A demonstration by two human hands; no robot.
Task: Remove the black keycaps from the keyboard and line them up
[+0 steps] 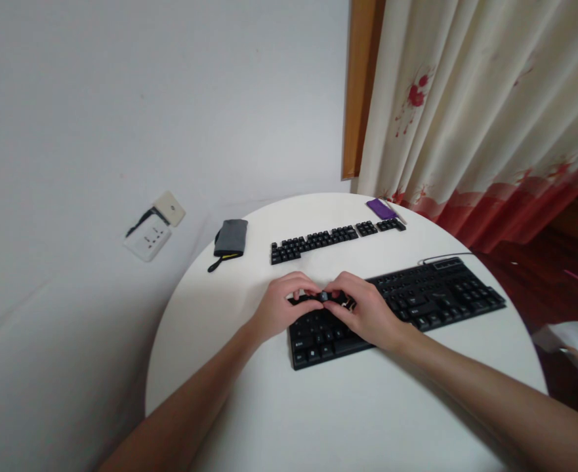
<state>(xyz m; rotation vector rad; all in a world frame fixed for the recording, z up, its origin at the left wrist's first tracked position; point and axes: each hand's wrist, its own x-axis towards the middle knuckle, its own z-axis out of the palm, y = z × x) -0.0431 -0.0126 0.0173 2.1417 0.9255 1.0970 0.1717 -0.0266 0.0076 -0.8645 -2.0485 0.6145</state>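
Note:
Above the left part of a black keyboard (436, 305), my left hand (286, 303) and my right hand (362, 308) meet fingertip to fingertip. Between their pinched fingers is a small black keycap (323, 296); both hands appear to hold it. A thin pale gold detail shows by my right fingers, too small to name. My hands partly cover the keyboard's upper left keys. Behind the keyboard, several loose black keycaps (330, 238) stand lined up in rows on the white round table (269, 419).
A grey cloth pouch (231, 237) with a black loop lies at the table's back left. At the back right are a purple cloth (380, 209) and a thin pale stick. The keyboard's cable (443, 255) runs along its far edge. Wall sockets (148, 238) are at left, a curtain (466, 118) at right.

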